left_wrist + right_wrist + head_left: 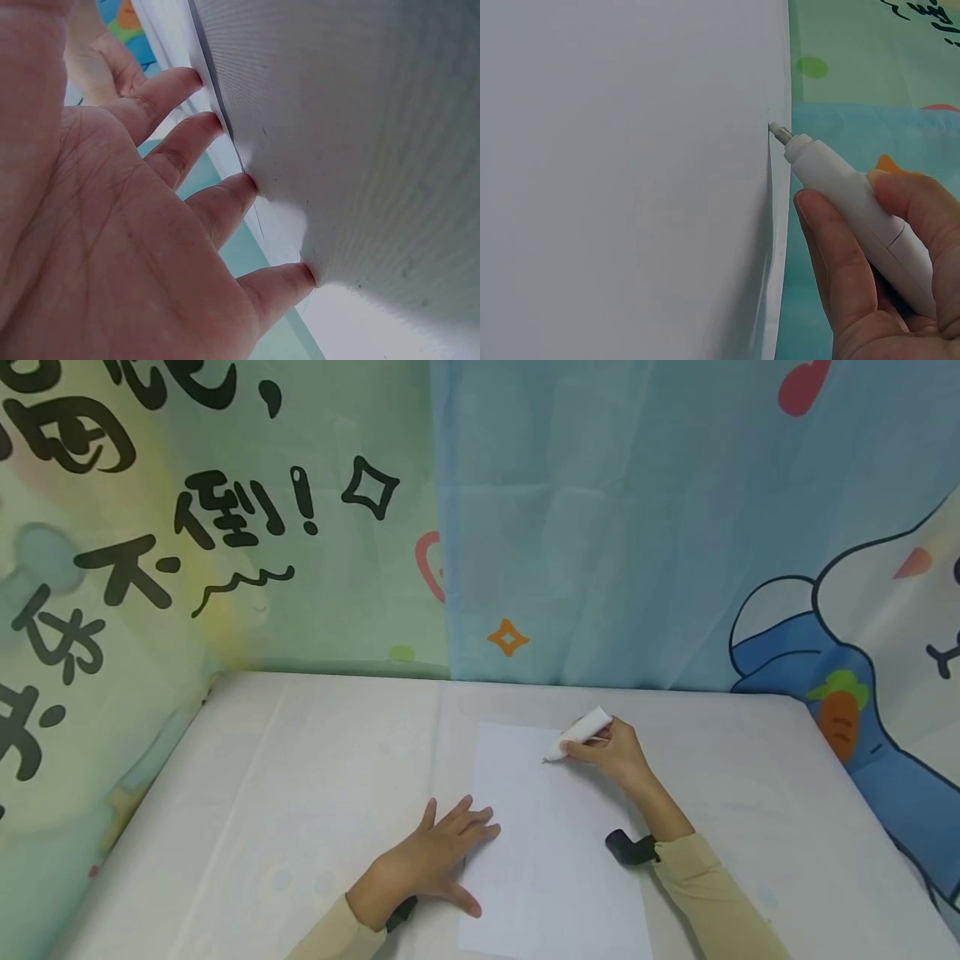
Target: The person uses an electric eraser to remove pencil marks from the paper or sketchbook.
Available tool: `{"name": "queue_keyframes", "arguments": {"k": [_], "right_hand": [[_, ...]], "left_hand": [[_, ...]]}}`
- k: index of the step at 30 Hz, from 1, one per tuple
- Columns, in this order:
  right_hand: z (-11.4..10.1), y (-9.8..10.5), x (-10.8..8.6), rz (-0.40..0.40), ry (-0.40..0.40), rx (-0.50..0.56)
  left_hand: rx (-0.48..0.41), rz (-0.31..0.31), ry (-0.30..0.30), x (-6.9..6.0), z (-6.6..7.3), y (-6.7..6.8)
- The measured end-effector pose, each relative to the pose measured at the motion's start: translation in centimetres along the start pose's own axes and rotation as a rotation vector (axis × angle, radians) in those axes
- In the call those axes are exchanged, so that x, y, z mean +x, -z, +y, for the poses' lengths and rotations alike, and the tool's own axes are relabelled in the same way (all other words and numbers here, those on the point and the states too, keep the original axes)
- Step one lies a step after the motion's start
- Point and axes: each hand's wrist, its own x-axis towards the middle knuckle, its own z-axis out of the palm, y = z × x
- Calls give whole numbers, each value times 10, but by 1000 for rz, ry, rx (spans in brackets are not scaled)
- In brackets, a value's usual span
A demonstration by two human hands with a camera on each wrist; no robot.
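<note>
A white sheet of paper lies on the white-covered table. The left hand rests spread at the paper's left edge; in the left wrist view this hand shows its palm, fingertips touching the surface. Between thumb and fingers the right hand holds a thick white pen-like tool, tilted, its tip low over the upper part of the sheet. The right wrist view shows the tool with a narrow metal tip near the paper's edge, gripped by the right hand. Whether the tip touches is unclear.
The white tablecloth spreads around the sheet. Behind the table hang a blue curtain with a cartoon figure at right and a green curtain with black characters at left. A black strap piece sits at the right wrist.
</note>
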Motion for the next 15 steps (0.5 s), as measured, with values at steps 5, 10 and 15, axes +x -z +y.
{"name": "queue_keyframes", "arguments": {"k": [5,10,15], "right_hand": [[0,0,2,14,6,-7],[1,0,3,24,10,-13],[3,1,4,25,14,-6]], "left_hand": [[-3,1,0,0,1,1],[8,-3,4,0,2,2],[8,-8,5,0,2,3]]}}
